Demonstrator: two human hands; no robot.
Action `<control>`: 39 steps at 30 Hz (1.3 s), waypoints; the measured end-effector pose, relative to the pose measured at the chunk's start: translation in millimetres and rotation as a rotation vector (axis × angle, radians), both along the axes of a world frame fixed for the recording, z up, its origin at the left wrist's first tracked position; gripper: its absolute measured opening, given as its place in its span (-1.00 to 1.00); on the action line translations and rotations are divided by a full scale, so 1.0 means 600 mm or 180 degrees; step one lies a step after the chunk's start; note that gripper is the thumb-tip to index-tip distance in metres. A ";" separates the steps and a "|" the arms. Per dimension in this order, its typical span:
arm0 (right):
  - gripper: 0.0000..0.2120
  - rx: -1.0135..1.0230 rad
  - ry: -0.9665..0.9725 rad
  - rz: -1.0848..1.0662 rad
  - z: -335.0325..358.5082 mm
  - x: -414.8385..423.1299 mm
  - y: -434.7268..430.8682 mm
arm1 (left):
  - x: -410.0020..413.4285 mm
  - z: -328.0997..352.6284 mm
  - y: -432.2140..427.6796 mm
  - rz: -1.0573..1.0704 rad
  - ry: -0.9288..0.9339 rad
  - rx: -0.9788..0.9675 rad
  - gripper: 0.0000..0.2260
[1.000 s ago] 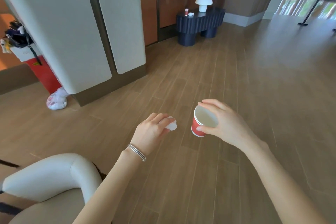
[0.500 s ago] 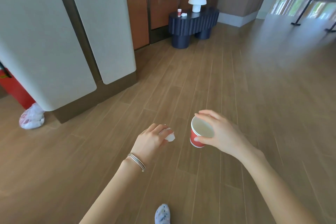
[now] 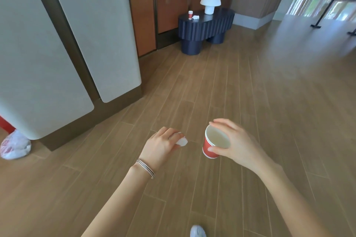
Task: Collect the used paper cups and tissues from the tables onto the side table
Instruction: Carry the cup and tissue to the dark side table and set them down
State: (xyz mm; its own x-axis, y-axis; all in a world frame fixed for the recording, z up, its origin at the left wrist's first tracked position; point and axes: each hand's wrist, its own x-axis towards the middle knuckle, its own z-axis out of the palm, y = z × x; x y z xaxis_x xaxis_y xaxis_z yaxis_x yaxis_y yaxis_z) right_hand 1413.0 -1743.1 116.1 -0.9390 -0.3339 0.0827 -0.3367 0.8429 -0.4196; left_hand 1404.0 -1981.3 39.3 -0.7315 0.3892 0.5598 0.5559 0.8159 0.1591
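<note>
My right hand grips a red paper cup by its rim and side; the cup tilts toward me and its white inside looks empty. My left hand, with a silver bracelet on the wrist, holds a crumpled white tissue in curled fingers. Both hands are out in front of me above the wooden floor. Far ahead stands the dark blue ribbed side table; another red cup and a white tissue sit on its left end.
A white mushroom lamp stands on the side table. Grey wall panels jut out on the left, with a white plastic bag on the floor at their base. Black stand legs are at far right. My shoe shows at the bottom.
I have walked forward: the side table is nearer and larger, and the armchair and red cabinet have slid out of view on the left. Both hands keep their holds.
</note>
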 end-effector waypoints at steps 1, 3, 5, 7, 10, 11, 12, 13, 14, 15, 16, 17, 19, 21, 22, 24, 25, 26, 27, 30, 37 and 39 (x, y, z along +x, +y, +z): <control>-0.35 0.0013 -0.0026 0.0023 -0.006 -0.025 -0.002 | -0.022 -0.007 -0.003 0.0020 -0.0018 0.0013 -0.70; -0.35 0.0032 -0.0049 0.0068 -0.016 -0.081 -0.005 | -0.071 -0.019 -0.009 0.0074 -0.0078 0.0057 -0.72; -0.35 -0.0001 -0.0031 0.0095 -0.022 -0.141 -0.007 | -0.126 -0.028 -0.013 0.0126 -0.0164 0.0048 -0.72; -0.35 -0.0042 0.0021 0.0104 -0.024 -0.209 -0.007 | -0.189 -0.029 -0.014 0.0149 -0.0166 -0.0005 -0.71; -0.35 -0.0111 0.0079 0.0091 -0.019 -0.317 -0.006 | -0.297 -0.014 -0.015 0.0123 -0.0173 -0.0019 -0.70; -0.34 -0.0131 0.0097 0.0078 -0.014 -0.354 -0.006 | -0.335 -0.007 -0.014 0.0112 -0.0174 -0.0018 -0.69; -0.34 -0.0130 0.0115 0.0061 -0.008 -0.392 -0.006 | -0.373 0.002 -0.013 0.0105 -0.0183 -0.0010 -0.69; -0.34 -0.0111 0.0139 0.0049 -0.001 -0.427 -0.006 | -0.411 0.011 -0.012 0.0107 -0.0191 0.0017 -0.69; -0.34 -0.0095 0.0163 0.0046 0.007 -0.463 -0.006 | -0.448 0.019 -0.011 0.0113 -0.0191 0.0059 -0.69; -0.34 -0.0085 0.0192 0.0046 0.015 -0.498 -0.005 | -0.483 0.025 -0.011 0.0112 -0.0185 0.0107 -0.70; -0.34 -0.0088 0.0228 0.0042 0.022 -0.533 -0.006 | -0.516 0.029 -0.011 0.0103 -0.0173 0.0149 -0.71; -0.35 -0.0095 0.0266 0.0035 0.028 -0.565 -0.007 | -0.546 0.032 -0.012 0.0088 -0.0179 0.0174 -0.71; -0.35 -0.0102 0.0304 0.0035 0.033 -0.623 -0.011 | -0.601 0.031 -0.017 0.0070 -0.0221 0.0185 -0.70; -0.35 -0.0068 0.0280 0.0029 0.031 -0.674 -0.018 | -0.651 0.024 -0.024 0.0052 -0.0274 0.0172 -0.70; -0.34 -0.0044 0.0257 0.0033 0.027 -0.699 -0.023 | -0.676 0.020 -0.028 0.0039 -0.0312 0.0172 -0.70; -0.34 0.0000 0.0204 0.0057 0.017 -0.751 -0.033 | -0.728 0.013 -0.038 0.0043 -0.0369 0.0191 -0.70; -0.34 0.0024 0.0174 0.0060 0.012 -0.777 -0.038 | -0.757 0.010 -0.044 0.0040 -0.0396 0.0194 -0.70; -0.35 0.0039 0.0148 0.0050 0.008 -0.804 -0.045 | -0.786 0.007 -0.049 0.0022 -0.0401 0.0184 -0.70; -0.35 0.0044 0.0131 0.0027 0.004 -0.833 -0.051 | -0.817 0.004 -0.056 -0.0007 -0.0390 0.0160 -0.71; -0.35 0.0034 0.0141 -0.0054 -0.005 -0.924 -0.070 | -0.920 0.001 -0.077 -0.0104 -0.0360 0.0067 -0.72; -0.36 -0.0047 0.0297 -0.0303 0.021 -1.134 -0.121 | -1.171 0.041 -0.128 -0.0390 -0.0232 -0.0055 -0.67; -0.36 -0.0107 0.0390 -0.0379 0.030 -1.186 -0.129 | -1.227 0.056 -0.134 -0.0483 -0.0181 -0.0068 -0.67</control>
State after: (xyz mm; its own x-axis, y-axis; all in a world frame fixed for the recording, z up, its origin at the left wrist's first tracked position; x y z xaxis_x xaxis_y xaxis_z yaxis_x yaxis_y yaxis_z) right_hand 701.4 -1820.6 134.3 -0.9540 -0.2160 0.2081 -0.2856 0.8661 -0.4102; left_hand 667.6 -2061.7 73.1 -0.6938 0.5090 0.5095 0.6635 0.7268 0.1774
